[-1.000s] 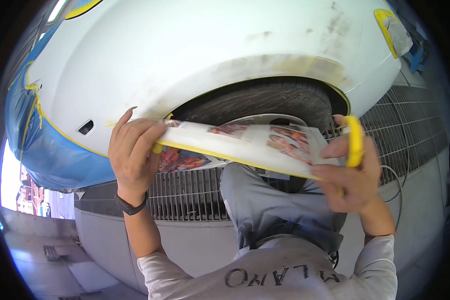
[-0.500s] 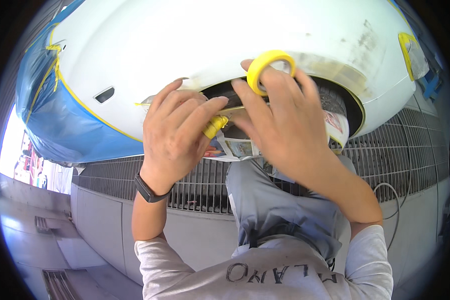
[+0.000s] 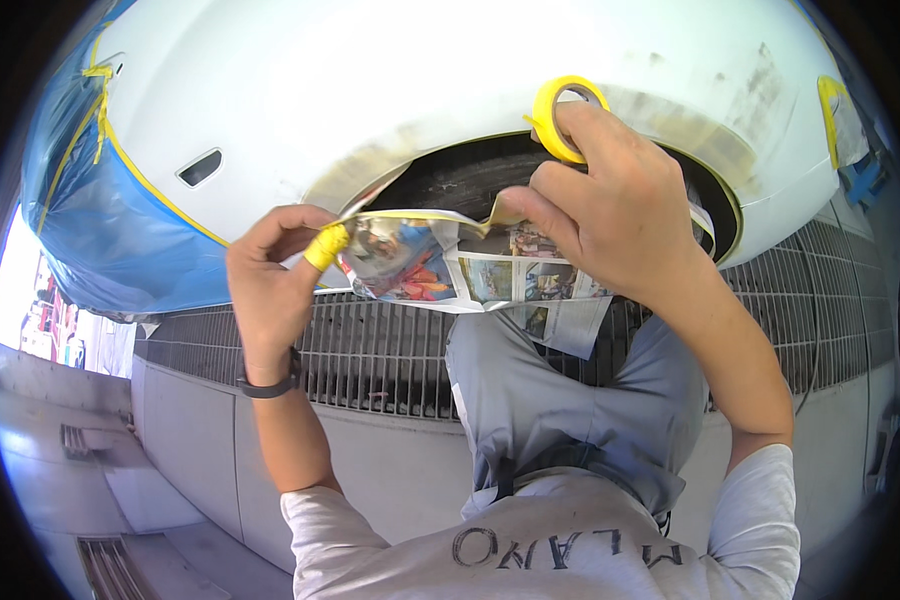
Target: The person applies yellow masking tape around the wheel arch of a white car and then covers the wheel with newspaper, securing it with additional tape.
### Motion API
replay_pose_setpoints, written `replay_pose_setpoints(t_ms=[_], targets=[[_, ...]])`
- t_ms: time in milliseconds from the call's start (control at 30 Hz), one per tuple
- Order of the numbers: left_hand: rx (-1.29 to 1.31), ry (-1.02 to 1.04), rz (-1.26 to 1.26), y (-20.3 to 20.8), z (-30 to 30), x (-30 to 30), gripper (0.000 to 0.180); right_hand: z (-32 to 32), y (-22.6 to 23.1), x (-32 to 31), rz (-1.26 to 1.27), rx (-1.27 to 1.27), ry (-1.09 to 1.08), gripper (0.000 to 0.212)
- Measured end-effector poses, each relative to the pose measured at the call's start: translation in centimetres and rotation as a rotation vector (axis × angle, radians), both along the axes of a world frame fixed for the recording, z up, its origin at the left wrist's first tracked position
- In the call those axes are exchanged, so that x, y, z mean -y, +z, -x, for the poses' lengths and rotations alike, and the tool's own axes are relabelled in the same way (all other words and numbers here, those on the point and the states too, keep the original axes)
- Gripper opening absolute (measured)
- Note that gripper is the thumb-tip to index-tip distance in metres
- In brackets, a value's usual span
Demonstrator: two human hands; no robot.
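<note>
A sheet of printed newspaper (image 3: pixel 400 268) with tape along its upper edge hangs in front of the wheel arch of a white car body (image 3: pixel 350 90). My left hand (image 3: pixel 273 290) pinches its left corner between thumb and fingers. Yellow tape (image 3: pixel 326 246) is wrapped around that thumb. Farther right, my right hand (image 3: pixel 625 215) grips the paper's upper edge with its thumb against curled fingers, and the edge dips there. A roll of yellow masking tape (image 3: pixel 547 118) sits around a finger of the right hand, a short tape end sticking out on its left.
Blue plastic sheeting (image 3: pixel 120 240) edged with yellow tape covers the car's left part. The dark wheel opening (image 3: pixel 460 170) lies behind the paper. Metal floor grating (image 3: pixel 370 350) runs below the car, with a cable (image 3: pixel 815 330) at the right.
My left hand has moved left and slightly down with the paper's corner, spreading the newspaper into view. My right hand has shifted a little right and up with the tape roll.
</note>
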State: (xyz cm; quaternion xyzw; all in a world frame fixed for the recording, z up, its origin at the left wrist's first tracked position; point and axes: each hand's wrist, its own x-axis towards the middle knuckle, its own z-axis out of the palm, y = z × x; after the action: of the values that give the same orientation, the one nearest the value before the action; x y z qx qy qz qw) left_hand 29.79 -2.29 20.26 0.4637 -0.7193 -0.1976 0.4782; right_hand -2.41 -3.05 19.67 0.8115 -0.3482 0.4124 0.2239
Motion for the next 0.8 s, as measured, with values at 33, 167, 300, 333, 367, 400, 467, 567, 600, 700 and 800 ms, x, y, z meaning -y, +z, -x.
replay_pose_setpoints(t_ms=[33, 167, 300, 333, 367, 400, 467, 567, 600, 700, 800], targets=[[-0.045, -0.025, -0.017, -1.1, 0.4, 0.0, 0.013, 0.0, -0.2, 0.2, 0.010, -0.003, -0.013, 0.036], [-0.185, 0.007, -0.054, -5.2, 1.6, 1.2, 0.015, 0.1, -1.1, 1.3, 0.115, 0.019, -0.069, 0.039], [-0.254, 0.100, 0.188, -9.0, 3.0, 4.4, 0.017, 0.1, -2.2, 2.2, 0.156, -0.070, -0.154, 0.034], [-0.228, 0.111, 0.298, -9.9, 3.5, 4.9, 0.018, 0.2, -2.4, 2.3, 0.069, -0.126, -0.202, 0.022], [-0.060, 0.273, 0.374, -10.5, 3.6, 5.1, 0.021, 0.2, -2.6, 2.8, 0.141, -0.083, -0.101, 0.027], [-0.086, 0.287, 0.388, -11.0, 3.9, 5.3, 0.022, 0.2, -2.6, 3.4, 0.223, -0.069, -0.096, 0.025], [-0.135, 0.321, 0.439, -11.7, 4.6, 6.0, 0.024, -0.1, -2.6, 4.8, 0.388, -0.038, -0.094, 0.021], [-0.264, 0.353, 0.410, -12.4, 5.1, 6.7, 0.023, 0.8, -3.3, 4.6, 0.270, 0.060, 0.068, 0.017], [-0.324, 0.350, 0.390, -12.5, 5.2, 7.0, 0.023, 0.8, -3.5, 4.7, 0.263, 0.110, 0.142, 0.018], [-0.340, 0.333, 0.398, -12.6, 5.2, 7.8, 0.022, 0.7, -4.0, 4.9, 0.358, 0.089, 0.058, 0.014], [-0.348, 0.306, 0.411, -12.7, 5.4, 8.3, 0.023, 0.7, -4.3, 5.4, 0.327, 0.081, 0.015, 0.011]])
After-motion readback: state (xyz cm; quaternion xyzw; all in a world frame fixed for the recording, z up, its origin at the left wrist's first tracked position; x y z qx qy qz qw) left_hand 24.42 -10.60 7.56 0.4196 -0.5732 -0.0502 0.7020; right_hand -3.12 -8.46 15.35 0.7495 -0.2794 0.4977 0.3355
